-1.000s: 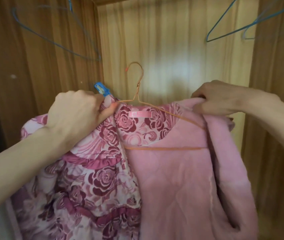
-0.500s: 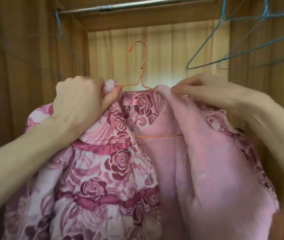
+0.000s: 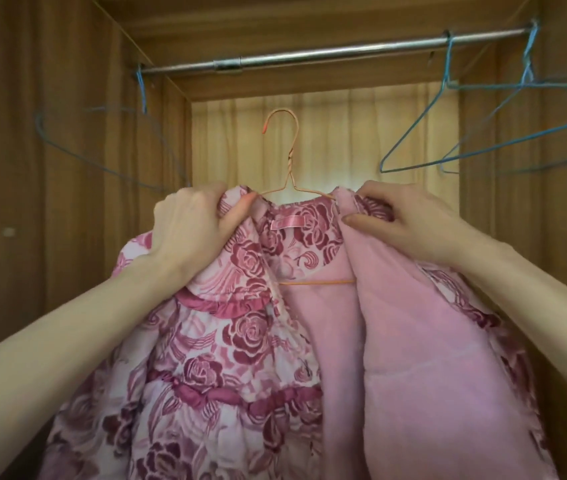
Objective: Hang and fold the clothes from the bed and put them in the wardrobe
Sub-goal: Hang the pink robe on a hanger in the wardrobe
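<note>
The view looks into a brown wood-grain wardrobe (image 3: 67, 168), its side walls running back on the left and right to a paler, lit back panel (image 3: 344, 140) at the far end. A shiny metal hanging rail (image 3: 309, 55) crosses the top from left to right, slightly tilted in the picture, with a sleeve joint left of its middle.

On the rail at the far left hangs a thin blue wire hanger (image 3: 102, 147), blurred against the left wall. At the right end two more blue wire hangers (image 3: 483, 133) hang side by side, their bars pointing toward the right wall.

In the near middle, below the rail and not on it, a padded pink jacket with a dark rose print and plain pink fleece lining (image 3: 240, 341) is draped on an orange wire hanger (image 3: 290, 161). The hanger's hook stands upright and free in the air, well under the rail; its bottom bar shows across the open front of the jacket.

The left hand (image 3: 188, 230) grips the jacket's left shoulder near the collar, fingers curled into the cloth and thumb pressed on top. The right hand (image 3: 403, 220) pinches the right collar edge, fingers bent round the folded-back lining.
</note>
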A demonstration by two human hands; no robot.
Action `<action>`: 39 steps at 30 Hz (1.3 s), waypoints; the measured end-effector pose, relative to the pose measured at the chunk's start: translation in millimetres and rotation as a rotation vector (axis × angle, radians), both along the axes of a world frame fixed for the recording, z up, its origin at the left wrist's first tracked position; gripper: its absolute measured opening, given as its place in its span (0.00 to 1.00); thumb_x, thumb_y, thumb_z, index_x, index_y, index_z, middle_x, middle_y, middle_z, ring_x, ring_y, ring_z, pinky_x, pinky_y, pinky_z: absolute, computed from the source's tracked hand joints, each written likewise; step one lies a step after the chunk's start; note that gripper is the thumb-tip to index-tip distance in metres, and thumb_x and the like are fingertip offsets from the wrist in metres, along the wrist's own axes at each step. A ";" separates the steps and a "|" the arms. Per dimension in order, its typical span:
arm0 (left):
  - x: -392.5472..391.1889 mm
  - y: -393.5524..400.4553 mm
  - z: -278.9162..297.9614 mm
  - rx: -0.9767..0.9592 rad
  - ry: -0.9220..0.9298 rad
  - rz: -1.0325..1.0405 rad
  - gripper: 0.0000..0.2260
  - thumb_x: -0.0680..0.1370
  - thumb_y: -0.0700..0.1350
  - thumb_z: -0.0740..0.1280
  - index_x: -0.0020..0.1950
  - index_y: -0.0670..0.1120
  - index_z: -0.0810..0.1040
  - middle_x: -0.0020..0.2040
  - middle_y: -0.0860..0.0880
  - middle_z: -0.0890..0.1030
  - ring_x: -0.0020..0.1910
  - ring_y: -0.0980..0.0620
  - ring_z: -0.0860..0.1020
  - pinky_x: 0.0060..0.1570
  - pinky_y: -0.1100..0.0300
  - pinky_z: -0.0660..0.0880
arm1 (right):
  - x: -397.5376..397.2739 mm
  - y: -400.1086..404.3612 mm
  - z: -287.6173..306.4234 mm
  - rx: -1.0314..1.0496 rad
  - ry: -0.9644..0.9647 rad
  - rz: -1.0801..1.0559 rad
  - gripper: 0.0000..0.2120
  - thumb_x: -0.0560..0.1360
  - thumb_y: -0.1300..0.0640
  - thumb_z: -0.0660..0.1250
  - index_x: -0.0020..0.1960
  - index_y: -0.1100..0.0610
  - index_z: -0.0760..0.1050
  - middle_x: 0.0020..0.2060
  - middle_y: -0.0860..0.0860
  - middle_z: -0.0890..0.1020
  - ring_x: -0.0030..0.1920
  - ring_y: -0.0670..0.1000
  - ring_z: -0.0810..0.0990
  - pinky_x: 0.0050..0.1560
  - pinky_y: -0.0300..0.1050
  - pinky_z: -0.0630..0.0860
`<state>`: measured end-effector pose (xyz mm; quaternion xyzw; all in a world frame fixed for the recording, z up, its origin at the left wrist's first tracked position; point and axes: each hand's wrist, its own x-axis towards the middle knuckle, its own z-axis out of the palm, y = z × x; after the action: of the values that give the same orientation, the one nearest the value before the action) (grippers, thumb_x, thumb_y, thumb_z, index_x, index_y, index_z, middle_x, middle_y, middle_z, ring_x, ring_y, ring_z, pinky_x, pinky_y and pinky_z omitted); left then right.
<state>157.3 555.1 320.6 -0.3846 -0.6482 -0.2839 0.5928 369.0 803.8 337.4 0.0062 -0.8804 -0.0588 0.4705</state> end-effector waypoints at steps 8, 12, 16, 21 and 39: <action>-8.5 34.9 71.4 0.049 0.028 -0.048 0.23 0.86 0.64 0.52 0.46 0.47 0.70 0.40 0.45 0.79 0.35 0.42 0.76 0.33 0.52 0.67 | -3.4 -23.5 66.9 0.143 0.288 -0.294 0.21 0.79 0.28 0.57 0.46 0.45 0.69 0.36 0.49 0.79 0.45 0.63 0.81 0.37 0.50 0.60; -16.8 37.0 78.9 0.053 -0.014 -0.083 0.22 0.86 0.64 0.53 0.45 0.47 0.71 0.39 0.49 0.74 0.35 0.46 0.70 0.35 0.53 0.62 | -16.6 -43.8 88.7 0.253 0.105 -0.298 0.21 0.81 0.32 0.57 0.52 0.49 0.72 0.45 0.55 0.83 0.49 0.64 0.81 0.39 0.52 0.64; -39.6 32.3 74.9 0.005 -0.060 -0.169 0.23 0.86 0.63 0.53 0.44 0.46 0.70 0.39 0.48 0.76 0.36 0.44 0.73 0.37 0.51 0.65 | -32.5 -57.7 100.9 0.267 0.076 -0.339 0.22 0.80 0.32 0.58 0.53 0.50 0.75 0.48 0.56 0.85 0.50 0.63 0.82 0.40 0.51 0.65; -74.4 21.9 83.3 -0.075 -0.186 -0.122 0.24 0.86 0.64 0.52 0.45 0.48 0.73 0.45 0.46 0.79 0.48 0.39 0.80 0.47 0.47 0.71 | -39.4 -65.9 113.5 0.229 0.172 -0.453 0.23 0.81 0.32 0.59 0.54 0.50 0.78 0.52 0.59 0.85 0.53 0.65 0.82 0.42 0.50 0.66; -58.5 86.0 138.5 -0.224 -0.797 -0.542 0.43 0.81 0.74 0.50 0.87 0.52 0.40 0.87 0.47 0.46 0.85 0.40 0.51 0.83 0.40 0.49 | -95.9 -106.5 197.4 0.113 0.335 -0.798 0.18 0.84 0.46 0.62 0.56 0.59 0.82 0.56 0.60 0.85 0.56 0.64 0.83 0.45 0.49 0.69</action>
<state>98.8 641.1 459.2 -0.4620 -0.7277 -0.4814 0.1589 273.1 697.2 534.8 -0.3185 -0.7207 -0.2843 0.5462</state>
